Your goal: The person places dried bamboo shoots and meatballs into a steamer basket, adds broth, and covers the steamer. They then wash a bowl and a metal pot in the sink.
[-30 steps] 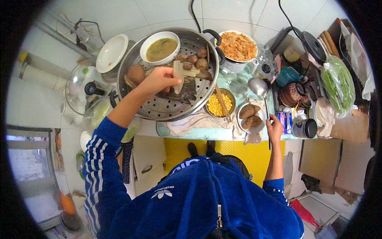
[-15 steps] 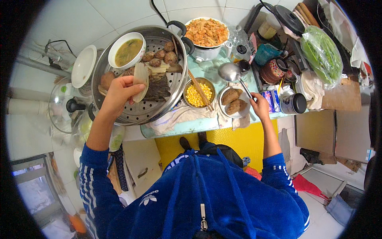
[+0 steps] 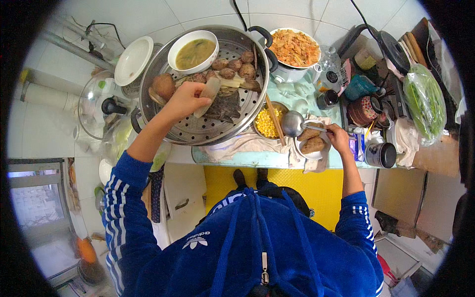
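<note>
My left hand [image 3: 188,103] is closed on a pale, dry corn husk [image 3: 210,95], above the wide metal steamer [image 3: 173,132]. Inside the steamer are several round brown taros [image 3: 227,73], a larger brown lump [image 3: 164,85], a dark fibrous bundle [image 3: 222,106] and a white bowl [image 3: 174,55] of yellowish soup. My right hand [image 3: 338,139] grips the handle of a metal ladle [image 3: 293,123]. The ladle's bowl hangs between a metal bowl of yellow corn kernels [image 3: 266,124] and a white plate [image 3: 311,156] carrying two brown, rough lumps [image 3: 312,145].
Wooden chopsticks [image 3: 275,121] lie across the corn bowl. Behind stands a white pot heaped with orange-brown pieces [image 3: 296,48]. Jars and a bagged green vegetable [image 3: 424,104] crowd the right; a glass lid [image 3: 94,106] and white plate [image 3: 133,60] stand left.
The ladle's bowl has come down and left, from behind the plate to beside the corn bowl. My left hand still holds the husk over the steamer, now tilted more. The whole view has shifted.
</note>
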Demonstrator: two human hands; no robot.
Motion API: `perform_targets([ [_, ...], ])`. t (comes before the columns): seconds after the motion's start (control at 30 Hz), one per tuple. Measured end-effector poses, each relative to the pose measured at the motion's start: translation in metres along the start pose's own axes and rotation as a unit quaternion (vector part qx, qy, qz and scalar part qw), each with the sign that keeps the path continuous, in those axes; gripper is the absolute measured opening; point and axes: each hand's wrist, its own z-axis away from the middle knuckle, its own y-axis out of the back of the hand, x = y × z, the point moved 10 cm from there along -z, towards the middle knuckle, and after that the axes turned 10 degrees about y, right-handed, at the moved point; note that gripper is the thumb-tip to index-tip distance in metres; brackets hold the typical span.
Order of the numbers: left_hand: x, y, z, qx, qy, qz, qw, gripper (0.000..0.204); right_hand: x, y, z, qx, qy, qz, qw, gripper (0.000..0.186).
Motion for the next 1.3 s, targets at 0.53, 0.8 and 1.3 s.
perform_targets([
  [0.53, -0.003, -0.018, -0.019, -0.049, 0.035, 0.082, 0.995, 0.013, -0.002, -0.006, -0.017, -0.002, 0.010, 0.055, 0.998, 0.023],
  [0.8, 0.006, -0.039, -0.041, -0.025, -0.066, -0.029, 0.997, 0.028, -0.010, -0.014, -0.017, -0.027, -0.019, 0.096, 0.995, 0.022],
  [1.3, 0.027, -0.064, -0.005, 0.056, -0.262, -0.219, 0.938, 0.030, -0.016, -0.020, -0.011, -0.040, -0.031, 0.103, 0.993, 0.021],
])
